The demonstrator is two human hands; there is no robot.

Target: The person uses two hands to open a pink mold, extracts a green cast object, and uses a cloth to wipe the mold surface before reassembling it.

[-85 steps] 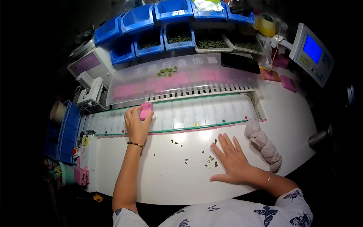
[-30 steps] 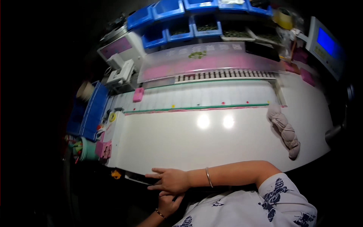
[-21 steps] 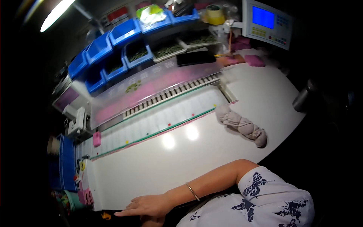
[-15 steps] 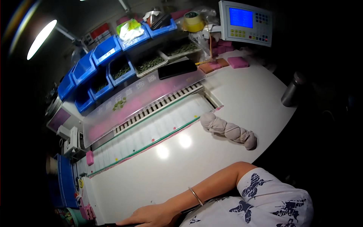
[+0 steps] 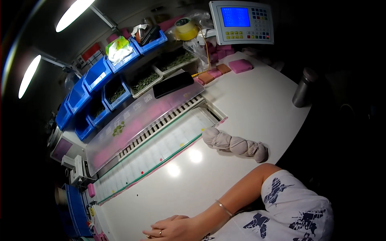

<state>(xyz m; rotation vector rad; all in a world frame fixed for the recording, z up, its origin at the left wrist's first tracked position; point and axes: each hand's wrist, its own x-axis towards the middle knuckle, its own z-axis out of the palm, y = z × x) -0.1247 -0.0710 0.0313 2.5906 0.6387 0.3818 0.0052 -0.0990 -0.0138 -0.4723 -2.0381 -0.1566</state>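
Note:
My right hand (image 5: 172, 228), with a ring on one finger and a bangle at the wrist, reaches in from the lower right at the near edge of the white table (image 5: 257, 94). Its fingers stretch leftward, partly cut off by the lower edge, and no object shows in them. Beyond the forearm lies a twisted grey cloth roll (image 5: 237, 145). Farther off is a long glass-topped strip (image 5: 155, 150) with a green edge and small coloured dots. My left hand is out of sight.
Blue bins (image 5: 98, 74) and trays of small green pieces (image 5: 144, 79) line the back. A black phone (image 5: 173, 84) rests on a clear plastic sheet (image 5: 140, 116). At the far right stand a control panel (image 5: 243, 24) and a dark metal flask (image 5: 304, 88). Two lamps light the left.
My right hand has drawn back rightward from the lower left, and its ring now shows. The view has shifted, bringing a second lamp into sight. The cloth roll stays on the table.

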